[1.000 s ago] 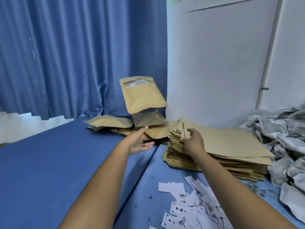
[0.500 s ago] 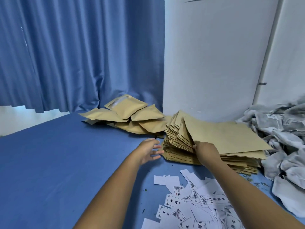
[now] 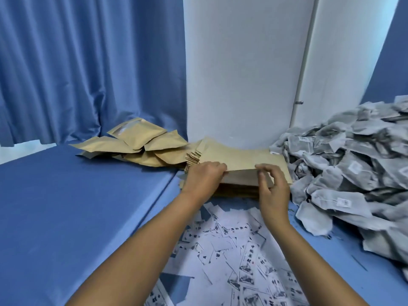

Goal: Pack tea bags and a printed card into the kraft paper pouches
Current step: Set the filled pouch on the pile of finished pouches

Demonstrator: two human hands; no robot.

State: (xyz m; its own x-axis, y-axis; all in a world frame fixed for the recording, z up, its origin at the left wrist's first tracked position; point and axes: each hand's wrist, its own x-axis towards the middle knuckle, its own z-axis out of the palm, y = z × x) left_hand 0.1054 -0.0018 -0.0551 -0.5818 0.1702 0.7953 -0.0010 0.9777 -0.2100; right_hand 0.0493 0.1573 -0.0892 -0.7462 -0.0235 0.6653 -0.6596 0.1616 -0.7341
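Blue cloth-covered worktop (image 3: 66, 217), seamed down the middle, set in a corner: pleated blue curtain (image 3: 88, 62) behind on the left, plain white wall panel (image 3: 242, 74) behind the centre.

Left hand (image 3: 204, 180) and right hand (image 3: 272, 191) both on the top flat kraft paper pouch (image 3: 242, 160), fingers curled over its near edge, pinching and lifting that edge off the stack of flat kraft pouches (image 3: 234, 191) underneath, close to the wall.

Left of the stack, touching it: loose heap of filled, puffed kraft pouches (image 3: 141, 146).

Right side: big grey-white mound of tea bags (image 3: 353, 173), crowding against the stack's right edge.

Near side, under both forearms: scatter of small white printed cards (image 3: 231, 250), overlapping, some face down.
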